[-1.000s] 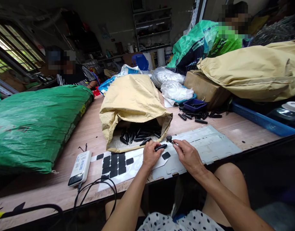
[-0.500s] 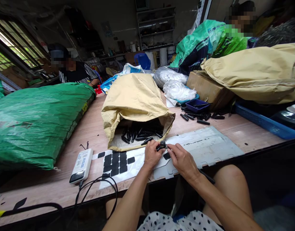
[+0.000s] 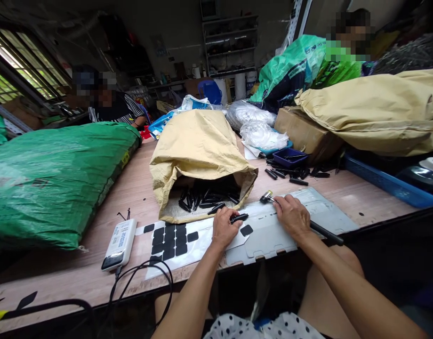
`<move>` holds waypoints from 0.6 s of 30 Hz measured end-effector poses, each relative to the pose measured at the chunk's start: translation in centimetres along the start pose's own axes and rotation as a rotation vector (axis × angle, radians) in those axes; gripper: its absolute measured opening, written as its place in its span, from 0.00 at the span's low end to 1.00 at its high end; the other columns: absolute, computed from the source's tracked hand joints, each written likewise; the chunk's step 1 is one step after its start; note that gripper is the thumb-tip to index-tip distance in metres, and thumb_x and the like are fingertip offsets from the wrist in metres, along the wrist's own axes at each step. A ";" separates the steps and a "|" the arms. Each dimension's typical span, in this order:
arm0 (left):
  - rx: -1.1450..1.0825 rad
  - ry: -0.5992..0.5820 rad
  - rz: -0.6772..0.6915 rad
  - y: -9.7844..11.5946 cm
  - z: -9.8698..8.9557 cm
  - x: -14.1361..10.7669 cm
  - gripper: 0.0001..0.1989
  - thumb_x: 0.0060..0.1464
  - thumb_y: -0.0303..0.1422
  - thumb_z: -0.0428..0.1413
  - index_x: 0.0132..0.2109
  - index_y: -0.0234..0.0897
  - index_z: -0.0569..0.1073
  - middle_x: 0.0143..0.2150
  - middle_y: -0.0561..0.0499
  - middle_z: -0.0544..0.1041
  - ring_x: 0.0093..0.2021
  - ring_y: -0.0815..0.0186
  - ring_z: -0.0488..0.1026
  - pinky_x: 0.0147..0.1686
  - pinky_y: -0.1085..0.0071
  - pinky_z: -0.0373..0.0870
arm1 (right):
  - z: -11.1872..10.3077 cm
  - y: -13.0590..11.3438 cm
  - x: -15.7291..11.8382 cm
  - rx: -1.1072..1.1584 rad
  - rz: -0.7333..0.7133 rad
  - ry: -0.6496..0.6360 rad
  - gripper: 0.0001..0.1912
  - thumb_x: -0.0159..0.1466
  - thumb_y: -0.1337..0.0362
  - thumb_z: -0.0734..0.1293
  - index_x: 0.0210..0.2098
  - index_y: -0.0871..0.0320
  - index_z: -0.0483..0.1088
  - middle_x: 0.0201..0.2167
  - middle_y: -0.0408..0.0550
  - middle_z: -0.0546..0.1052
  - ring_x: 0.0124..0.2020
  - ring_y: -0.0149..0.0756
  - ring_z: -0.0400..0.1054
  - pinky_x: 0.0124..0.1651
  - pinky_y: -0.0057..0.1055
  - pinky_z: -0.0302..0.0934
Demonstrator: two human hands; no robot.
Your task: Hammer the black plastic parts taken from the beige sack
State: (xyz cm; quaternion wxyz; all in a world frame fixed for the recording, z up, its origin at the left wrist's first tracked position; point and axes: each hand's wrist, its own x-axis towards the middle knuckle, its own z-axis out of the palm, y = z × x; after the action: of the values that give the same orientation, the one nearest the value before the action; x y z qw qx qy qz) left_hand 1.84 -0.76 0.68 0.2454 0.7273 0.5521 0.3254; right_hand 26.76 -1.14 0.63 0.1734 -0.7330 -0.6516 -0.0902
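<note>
My left hand [image 3: 222, 227] pinches a slim black pen-like tube [image 3: 240, 217] just in front of the mouth of a tan paper sack [image 3: 202, 141]. More such black tubes [image 3: 205, 197] lie inside that mouth. Over the grey board [image 3: 301, 207], my right hand [image 3: 292, 217] is closed round a small hammer [image 3: 268, 196]. Its head, partly yellow, points up and left, and its black handle sticks out behind the hand. A black square pad [image 3: 246, 230] rests below the tube, and a white sheet [image 3: 198, 252] with several such pads [image 3: 170, 240] spreads to the left.
At left are a green sack [image 3: 54, 183] and a white power bank [image 3: 120, 245] with black cables [image 3: 139, 266]. Loose black tubes [image 3: 297, 181], a purple tray [image 3: 290, 158], a carton [image 3: 304, 134] and a blue tray [image 3: 382, 181] stand at right. Two people [image 3: 114, 110] [image 3: 347, 54] sit beyond.
My right hand has moved the hammer to the right and away from the black tube, leaving the tube in full view. My left hand stays nearly in place, holding it.
</note>
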 end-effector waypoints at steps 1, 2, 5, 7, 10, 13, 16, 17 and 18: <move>-0.001 -0.001 0.000 0.0 0.0 0.0 0.09 0.50 0.25 0.64 0.38 0.41 0.77 0.39 0.51 0.76 0.44 0.58 0.70 0.48 0.61 0.66 | 0.4 0.3 0.3 -0.023 -0.001 -0.004 0.14 0.71 0.60 0.63 0.49 0.54 0.77 0.40 0.50 0.75 0.41 0.39 0.66 0.40 0.33 0.52; -0.001 -0.001 -0.001 0.0 0.0 0.0 0.08 0.50 0.25 0.64 0.38 0.41 0.77 0.39 0.51 0.76 0.45 0.58 0.70 0.48 0.61 0.66 | 0.8 0.5 0.5 -0.037 -0.003 -0.005 0.14 0.71 0.60 0.63 0.49 0.54 0.77 0.40 0.51 0.75 0.41 0.39 0.65 0.40 0.34 0.52; 0.007 -0.003 0.001 0.0 0.0 0.0 0.08 0.51 0.26 0.64 0.39 0.41 0.77 0.39 0.51 0.76 0.44 0.58 0.70 0.48 0.62 0.66 | 1.4 0.6 0.7 -0.040 -0.003 0.013 0.15 0.72 0.59 0.61 0.51 0.54 0.76 0.41 0.51 0.74 0.42 0.40 0.63 0.40 0.35 0.49; 0.012 -0.003 0.006 0.0 0.0 0.0 0.08 0.51 0.27 0.63 0.39 0.42 0.77 0.39 0.51 0.76 0.44 0.58 0.70 0.48 0.62 0.66 | 1.4 0.5 0.6 -0.038 -0.006 0.024 0.15 0.72 0.58 0.60 0.50 0.54 0.76 0.41 0.51 0.74 0.42 0.40 0.63 0.41 0.35 0.48; 0.018 -0.003 0.013 -0.2 0.1 0.0 0.07 0.52 0.27 0.63 0.39 0.42 0.78 0.39 0.51 0.76 0.45 0.58 0.70 0.48 0.62 0.66 | 1.4 0.4 0.5 -0.052 -0.011 0.026 0.15 0.73 0.58 0.60 0.49 0.55 0.75 0.41 0.51 0.73 0.43 0.41 0.62 0.40 0.35 0.47; 0.011 -0.017 0.013 -0.4 0.1 0.2 0.07 0.53 0.28 0.63 0.40 0.41 0.78 0.39 0.50 0.76 0.45 0.57 0.70 0.48 0.62 0.65 | 1.3 0.3 0.6 -0.064 -0.010 0.029 0.14 0.73 0.58 0.59 0.48 0.55 0.74 0.42 0.51 0.73 0.43 0.41 0.62 0.40 0.35 0.47; -0.059 -0.019 0.008 0.3 -0.6 0.0 0.05 0.56 0.30 0.61 0.42 0.41 0.78 0.41 0.50 0.77 0.47 0.57 0.70 0.50 0.62 0.65 | 1.2 0.1 0.7 -0.067 0.009 0.017 0.13 0.72 0.58 0.60 0.47 0.56 0.74 0.42 0.51 0.73 0.44 0.41 0.62 0.40 0.36 0.47; -0.102 -0.014 0.006 0.8 -1.0 -0.5 0.05 0.58 0.32 0.60 0.43 0.41 0.78 0.42 0.50 0.77 0.47 0.57 0.71 0.50 0.62 0.65 | 1.2 0.1 0.7 -0.066 0.014 0.012 0.13 0.71 0.58 0.61 0.47 0.56 0.74 0.42 0.51 0.73 0.44 0.41 0.62 0.40 0.36 0.47; -0.156 -0.018 0.002 1.5 -1.4 -1.1 0.06 0.60 0.33 0.58 0.44 0.41 0.77 0.44 0.49 0.77 0.48 0.57 0.71 0.51 0.62 0.65 | 1.2 0.1 0.7 -0.063 0.017 0.008 0.13 0.71 0.58 0.61 0.47 0.56 0.74 0.42 0.51 0.73 0.44 0.41 0.62 0.40 0.36 0.47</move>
State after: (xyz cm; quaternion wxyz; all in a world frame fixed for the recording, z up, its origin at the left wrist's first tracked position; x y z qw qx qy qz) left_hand 1.54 -2.27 2.51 0.3063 0.7093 0.5222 0.3612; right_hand 26.81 -0.01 -0.26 0.1535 -0.7431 -0.6415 -0.1125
